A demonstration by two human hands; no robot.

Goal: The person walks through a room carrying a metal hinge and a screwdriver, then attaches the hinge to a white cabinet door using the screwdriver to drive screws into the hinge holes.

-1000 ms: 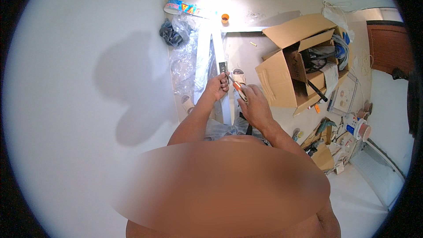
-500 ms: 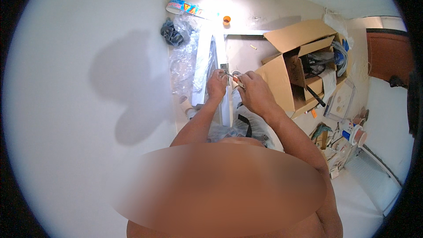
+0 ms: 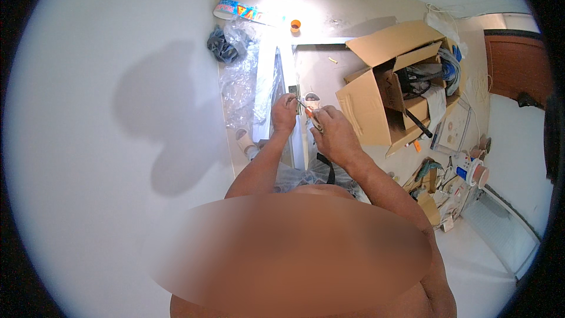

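Observation:
My left hand (image 3: 284, 115) rests with bent fingers on the edge of a long white panel (image 3: 281, 62), just below a small metal hinge plate (image 3: 292, 90). My right hand (image 3: 335, 135) is closed around an orange-handled screwdriver (image 3: 308, 112). Its tip points up and left toward the hinge plate and the fingers of my left hand. The two hands are close together, almost touching. Whether the left fingers pinch a small part is too small to tell.
An open cardboard box (image 3: 368, 103) full of cables and tools stands right of my hands. Crumpled clear plastic wrap (image 3: 240, 82) and a dark bundle (image 3: 220, 47) lie to the left. A small orange cap (image 3: 295, 23) sits farther up, and tape rolls and clutter (image 3: 471, 171) at right.
Both hands stay at the hinge. My right hand with the screwdriver has shifted a little up and toward my left hand.

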